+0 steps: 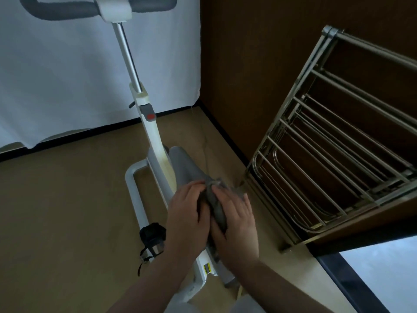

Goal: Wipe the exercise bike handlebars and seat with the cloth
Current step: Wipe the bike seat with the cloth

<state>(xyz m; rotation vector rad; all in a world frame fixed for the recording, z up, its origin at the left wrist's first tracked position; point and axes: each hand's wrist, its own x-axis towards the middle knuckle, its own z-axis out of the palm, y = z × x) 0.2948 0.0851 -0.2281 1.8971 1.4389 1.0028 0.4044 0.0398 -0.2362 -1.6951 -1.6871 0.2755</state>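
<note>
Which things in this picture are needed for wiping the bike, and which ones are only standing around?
For the job:
- cloth, held between the left hand and the right hand
- handlebars
- seat, partly under the hands

Only standing around:
- metal drying rack, leaning at the wooden wall
- white curtain
- black pedal strap

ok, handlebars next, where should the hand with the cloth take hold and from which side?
Probably the padded grey grip of the handlebars, to the right of the white centre block. Come from the near side and wrap the cloth over the tube: it is round, runs roughly level and has open space around it. Both hands, left and right, hold the cloth now.
</note>
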